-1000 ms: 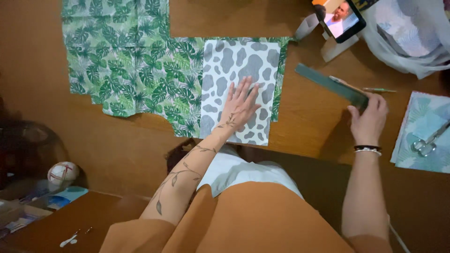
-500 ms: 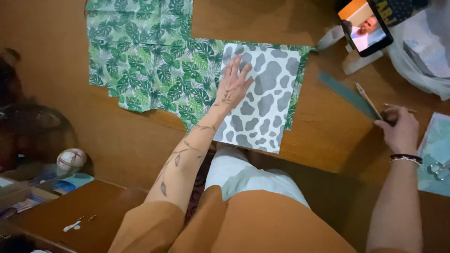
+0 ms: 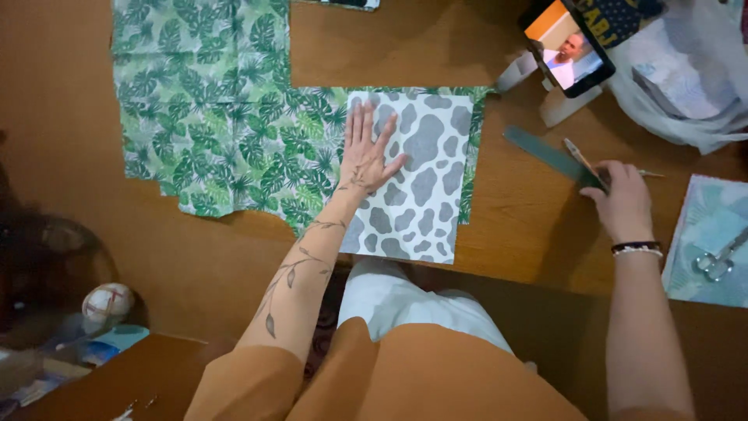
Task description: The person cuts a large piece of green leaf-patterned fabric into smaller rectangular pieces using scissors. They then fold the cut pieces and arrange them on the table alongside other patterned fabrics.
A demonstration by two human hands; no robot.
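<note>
Left hand (image 3: pixel 366 156) was laid flat, fingers (image 3: pixel 357 125) spread apart, on the grey spotted sheet (image 3: pixel 421 179), which was stacked over the leaf-print fabric (image 3: pixel 210 132) mid-surface. Right hand (image 3: pixel 623 199) fingers were closed around a pencil (image 3: pixel 580 160), pressed onto the dark green ruler (image 3: pixel 545 152) toward the right edge. Scissors (image 3: pixel 721 257) were left on a teal sheet (image 3: pixel 701 234) at the far right edge, well apart.

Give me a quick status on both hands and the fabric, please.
Left hand flat on cow-print fabric. Right hand on green ruler, pencil too. Leaf-print fabric underneath. Nothing obstructing.
</note>
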